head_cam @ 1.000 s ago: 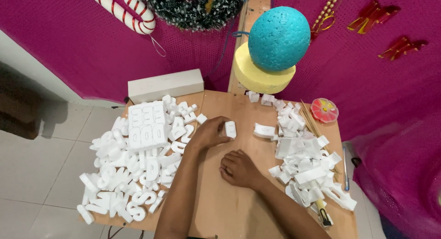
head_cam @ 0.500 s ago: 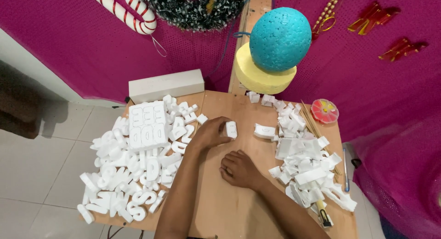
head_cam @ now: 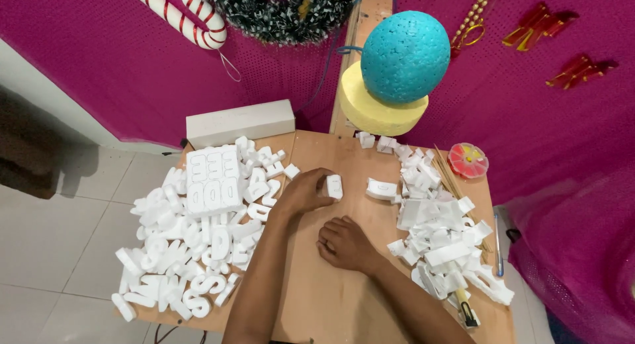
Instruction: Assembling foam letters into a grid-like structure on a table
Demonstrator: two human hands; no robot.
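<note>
Left hand (head_cam: 303, 193) is closed w/ fingertips pinching a small white foam piece (head_cam: 335, 186), held upright just above the desk (head_cam: 311, 298), near its middle. Right hand (head_cam: 345, 243) lies flat, palm down, loosely curled & holding nothing, just below-right of the foam piece.

Landmark = that foam piece. Left of it: a big heap of white foam letters (head_cam: 185, 251), w/ a flat foam sheet of uncut letters (head_cam: 213, 180) on top of the heap. Right of it, close by: another small cut piece (head_cam: 381, 189); further right a pile of white foam offcuts (head_cam: 440, 231), some thin wooden sticks (head_cam: 450, 175) & a small pink-red dish (head_cam: 468, 159). Behind it, at the desk's far edge: a long white foam block (head_cam: 241, 122), then a teal foam ball (head_cam: 405, 57) sitting on a yellow foam disc (head_cam: 370, 112).

Doing this step well, imo: keep the pinch light, foam dents & snaps easily, esp. thin bits. Grip by the flat sides, not the edges. Right hand could steady the desk surface or come in to support the piece from the other side. Keep it apart from the offcuts so it doesn't get mixed w/ scrap; can't tell which letter it is from here.
</note>
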